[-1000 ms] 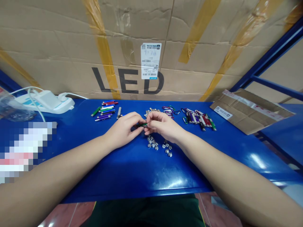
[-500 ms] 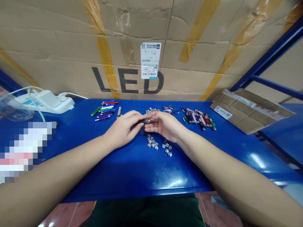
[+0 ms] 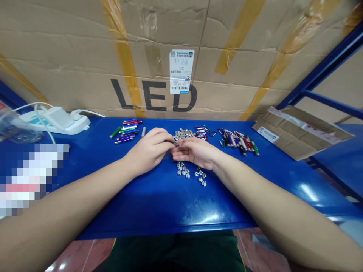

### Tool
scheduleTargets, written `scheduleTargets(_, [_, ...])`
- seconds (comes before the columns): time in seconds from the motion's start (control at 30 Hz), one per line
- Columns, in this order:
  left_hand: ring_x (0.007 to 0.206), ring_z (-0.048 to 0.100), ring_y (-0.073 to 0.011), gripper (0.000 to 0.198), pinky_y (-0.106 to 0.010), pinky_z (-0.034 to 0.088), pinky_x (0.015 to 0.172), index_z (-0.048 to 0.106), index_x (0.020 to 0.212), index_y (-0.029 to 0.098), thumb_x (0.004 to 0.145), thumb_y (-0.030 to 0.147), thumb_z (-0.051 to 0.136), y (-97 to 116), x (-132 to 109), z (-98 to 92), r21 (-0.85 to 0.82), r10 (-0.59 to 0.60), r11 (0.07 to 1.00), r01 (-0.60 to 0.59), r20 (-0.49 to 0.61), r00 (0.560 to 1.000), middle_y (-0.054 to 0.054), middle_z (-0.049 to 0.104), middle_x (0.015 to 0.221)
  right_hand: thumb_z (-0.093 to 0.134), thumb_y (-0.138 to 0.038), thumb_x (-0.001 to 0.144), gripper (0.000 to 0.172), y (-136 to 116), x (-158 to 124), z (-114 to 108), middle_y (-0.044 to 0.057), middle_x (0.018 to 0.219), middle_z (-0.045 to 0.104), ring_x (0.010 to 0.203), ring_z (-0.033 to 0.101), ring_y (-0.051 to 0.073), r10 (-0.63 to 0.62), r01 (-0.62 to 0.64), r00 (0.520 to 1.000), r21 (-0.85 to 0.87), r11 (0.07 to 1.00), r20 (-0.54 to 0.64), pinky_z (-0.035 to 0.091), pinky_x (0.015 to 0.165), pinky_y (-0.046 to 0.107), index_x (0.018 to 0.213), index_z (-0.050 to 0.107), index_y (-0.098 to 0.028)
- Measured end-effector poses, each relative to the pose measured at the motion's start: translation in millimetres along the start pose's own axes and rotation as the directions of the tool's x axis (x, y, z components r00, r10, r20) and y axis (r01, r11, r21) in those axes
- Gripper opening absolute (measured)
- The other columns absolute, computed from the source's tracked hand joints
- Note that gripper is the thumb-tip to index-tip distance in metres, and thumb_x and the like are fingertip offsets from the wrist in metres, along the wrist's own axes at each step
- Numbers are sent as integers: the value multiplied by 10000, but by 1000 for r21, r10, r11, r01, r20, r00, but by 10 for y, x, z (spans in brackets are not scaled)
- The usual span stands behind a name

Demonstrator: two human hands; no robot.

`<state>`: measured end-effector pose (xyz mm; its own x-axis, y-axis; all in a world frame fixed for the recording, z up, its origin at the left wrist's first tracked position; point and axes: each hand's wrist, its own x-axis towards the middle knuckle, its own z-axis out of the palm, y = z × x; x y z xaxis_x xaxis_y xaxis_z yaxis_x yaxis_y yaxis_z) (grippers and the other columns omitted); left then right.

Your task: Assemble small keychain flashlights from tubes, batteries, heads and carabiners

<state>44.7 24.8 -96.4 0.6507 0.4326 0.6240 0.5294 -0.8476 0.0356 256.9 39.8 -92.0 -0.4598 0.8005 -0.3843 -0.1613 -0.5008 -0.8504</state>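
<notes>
Above the middle of the table, my left hand (image 3: 151, 151) pinches a small green flashlight (image 3: 175, 143) between thumb and fingers. Only a sliver of it shows. My right hand (image 3: 197, 153) meets it from the other side, thumb and curled fingers closed around its far end, which is hidden. Just below the hands lie several silver button cells (image 3: 183, 169), with more button cells (image 3: 184, 133) heaped behind. A silver flashlight tube (image 3: 143, 132) is by itself left of the left hand.
Coloured flashlight tubes (image 3: 127, 130) lie at the back left, near a white power strip (image 3: 73, 124). Loose carabiners (image 3: 202, 131) and flashlights with carabiners (image 3: 241, 142) are at the right. A small cardboard box (image 3: 297, 132) stands beyond them; a large carton (image 3: 227, 94) walls the back.
The left hand has turned slightly and its fingers have moved closer to the right hand. Less of the green flashlight shows, and its silver end is now out of sight.
</notes>
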Motion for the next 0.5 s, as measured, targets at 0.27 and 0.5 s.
scheduleTargets(0.27, [910,642,-251,262,-424,533,865,715,1071,152,961,155,477,23,14,-87,19,-154,988,153,50,987,-101,748,958,578,-16,920,169,-17,13,-115,87,841,736,689,718,144,-105,100,994,-149,984,-23,670,747,306,1008,664,-132])
scheduleTargets(0.5, [930,650,-256,253,-412,532,885,723,1042,162,959,155,483,-38,-9,-12,20,-140,990,139,261,955,-90,748,970,601,-28,900,159,-15,26,-159,60,846,713,707,694,135,-164,159,987,-221,962,0,645,709,289,948,690,-151])
